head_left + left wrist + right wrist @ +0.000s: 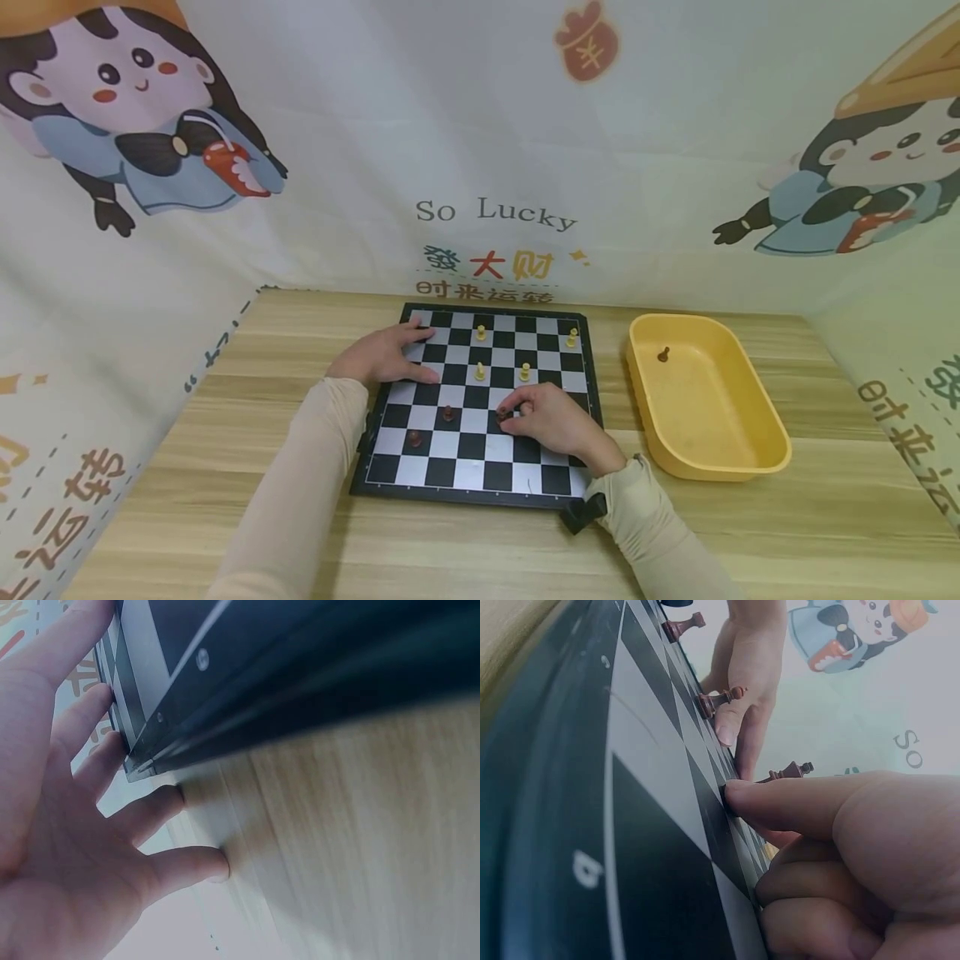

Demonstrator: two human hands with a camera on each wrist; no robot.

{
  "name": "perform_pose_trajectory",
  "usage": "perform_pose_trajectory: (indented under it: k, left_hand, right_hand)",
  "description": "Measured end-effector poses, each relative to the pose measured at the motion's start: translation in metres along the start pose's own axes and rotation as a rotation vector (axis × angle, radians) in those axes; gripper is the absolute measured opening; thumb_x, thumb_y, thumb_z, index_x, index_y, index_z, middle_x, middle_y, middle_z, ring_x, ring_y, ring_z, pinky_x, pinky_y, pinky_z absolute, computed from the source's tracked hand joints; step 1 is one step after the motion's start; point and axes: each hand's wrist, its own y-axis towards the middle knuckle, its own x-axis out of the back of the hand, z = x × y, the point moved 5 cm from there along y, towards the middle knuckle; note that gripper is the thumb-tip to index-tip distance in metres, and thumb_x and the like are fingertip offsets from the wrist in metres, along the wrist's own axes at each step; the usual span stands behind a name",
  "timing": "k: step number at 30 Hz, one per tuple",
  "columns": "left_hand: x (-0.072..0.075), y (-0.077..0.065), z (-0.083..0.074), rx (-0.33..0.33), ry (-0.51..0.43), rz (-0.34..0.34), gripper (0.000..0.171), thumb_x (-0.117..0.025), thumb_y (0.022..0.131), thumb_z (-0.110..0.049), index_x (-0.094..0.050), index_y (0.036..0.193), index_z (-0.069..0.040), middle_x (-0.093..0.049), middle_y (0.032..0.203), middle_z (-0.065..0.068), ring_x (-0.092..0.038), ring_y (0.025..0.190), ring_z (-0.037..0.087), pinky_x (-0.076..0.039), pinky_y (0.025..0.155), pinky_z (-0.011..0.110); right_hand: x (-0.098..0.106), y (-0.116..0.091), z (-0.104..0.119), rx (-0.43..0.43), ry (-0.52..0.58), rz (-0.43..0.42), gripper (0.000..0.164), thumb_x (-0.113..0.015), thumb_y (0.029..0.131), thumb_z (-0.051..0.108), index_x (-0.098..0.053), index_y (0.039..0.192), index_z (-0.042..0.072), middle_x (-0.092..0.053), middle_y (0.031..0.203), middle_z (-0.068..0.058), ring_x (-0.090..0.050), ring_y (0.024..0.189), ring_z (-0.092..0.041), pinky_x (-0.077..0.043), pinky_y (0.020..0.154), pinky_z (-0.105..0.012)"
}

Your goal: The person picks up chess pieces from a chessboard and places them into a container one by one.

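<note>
A black-and-white chessboard [472, 447] lies on the table. My right hand [551, 421] pinches a dark red-brown chess king [789, 771] between thumb and forefinger, low over a square right of the middle; its lower part is hidden by the fingers. My left hand [378, 354] rests at the board's left edge with fingers spread, some over the squares and others beside the rim. Two more dark chess pieces [447, 413] stand on the near left squares. Several yellow chess pieces [480, 372] stand on the far half.
Right of the board is a yellow plastic tray [708, 467] with one brown chess piece [663, 354] inside. The wooden table [217, 400] meets a printed white cloth [337, 167] at the back and sides. A black strap part [583, 512] sits at my right cuff, overlapping the board's near corner.
</note>
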Motion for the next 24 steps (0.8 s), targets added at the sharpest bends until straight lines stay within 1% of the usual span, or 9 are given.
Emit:
perform_pose_trajectory:
  k: [4,10,17,24]
  left_hand:
    - [-0.001,-0.0005,0.0007,0.004,-0.003,-0.001,0.095,-0.08,0.081,-0.056,-0.036,0.16,-0.025,-0.013,0.174,0.003,-0.013,0.16,0.037,-0.022,0.128,0.057]
    - [-0.0009,0.0007,0.0013,0.01,0.0,-0.003,0.094,-0.081,0.082,-0.054,-0.036,0.16,-0.026,-0.011,0.174,0.002,-0.013,0.161,0.036,-0.022,0.128,0.057]
    - [0.0002,0.0023,0.0002,0.01,0.002,-0.002,0.095,-0.081,0.081,-0.055,-0.036,0.159,-0.026,-0.012,0.174,0.003,-0.013,0.161,0.036,-0.022,0.128,0.057]
    - [-0.0012,0.001,0.0005,0.011,-0.005,-0.004,0.095,-0.081,0.081,-0.055,-0.036,0.159,-0.026,-0.013,0.174,0.002,-0.013,0.161,0.036,-0.022,0.128,0.057]
  right_hand:
    - [-0.0004,-0.0008,0.0005,0.007,0.006,0.007,0.013,-0.077,0.089,0.014,-0.077,0.102,0.013,-0.045,0.056,0.005,-0.041,0.054,-0.01,-0.031,0.052,-0.021]
    - [0.0009,-0.0018,0.0001,-0.004,0.027,0.006,0.015,-0.077,0.089,0.015,-0.077,0.104,0.013,-0.044,0.056,0.005,-0.04,0.053,-0.009,-0.031,0.053,-0.021]
    - [0.0012,-0.0012,-0.0001,0.008,0.055,0.04,0.017,-0.076,0.09,0.016,-0.075,0.106,0.012,-0.043,0.056,0.005,-0.04,0.052,-0.009,-0.03,0.052,-0.02]
    - [0.0066,-0.0026,0.0002,-0.001,0.059,0.022,0.017,-0.076,0.091,0.018,-0.075,0.108,0.015,-0.041,0.055,0.006,-0.037,0.051,-0.01,-0.029,0.05,-0.02]
